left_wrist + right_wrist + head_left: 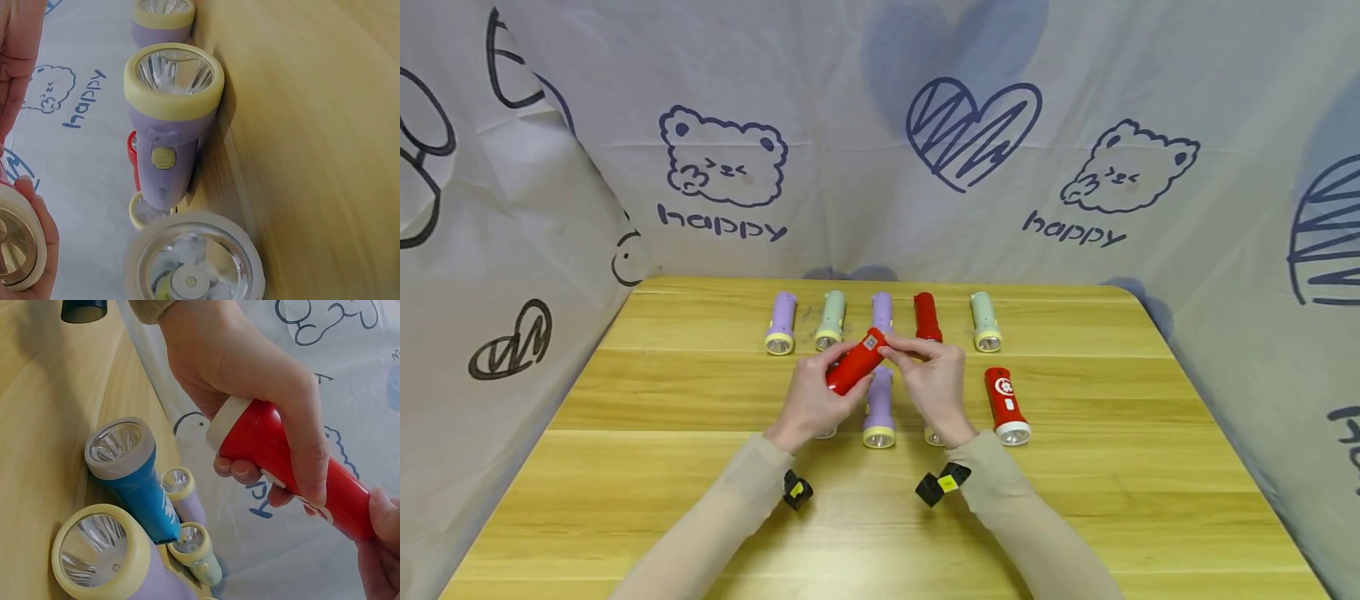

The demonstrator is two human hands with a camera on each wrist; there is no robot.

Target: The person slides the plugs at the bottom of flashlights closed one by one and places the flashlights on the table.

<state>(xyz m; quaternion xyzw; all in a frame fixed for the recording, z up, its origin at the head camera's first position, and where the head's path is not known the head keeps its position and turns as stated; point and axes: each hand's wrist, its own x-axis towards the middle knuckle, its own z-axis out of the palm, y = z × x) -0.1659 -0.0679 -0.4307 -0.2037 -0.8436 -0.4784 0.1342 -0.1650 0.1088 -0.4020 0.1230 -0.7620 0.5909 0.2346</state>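
My left hand [811,398] grips a red flashlight [856,365] around its body, above the table. The white rim of its head shows in the right wrist view beside the palm. With thumb and fingertips, my right hand [936,379] pinches the tail end, next to a small square label. A purple flashlight [878,412] with a yellow rim lies below the hands. Left of it, a blue flashlight [140,487] with a pale rim is mostly hidden by the left hand in the head view. Another flashlight [933,435] is largely covered by the right hand.
A red flashlight [1006,406] with a white rim lies to the right. Along the back runs a row of purple [782,321], green [832,319] and red [927,317] flashlights on the wooden table [1112,475]. Printed cloth [850,192] hangs behind.
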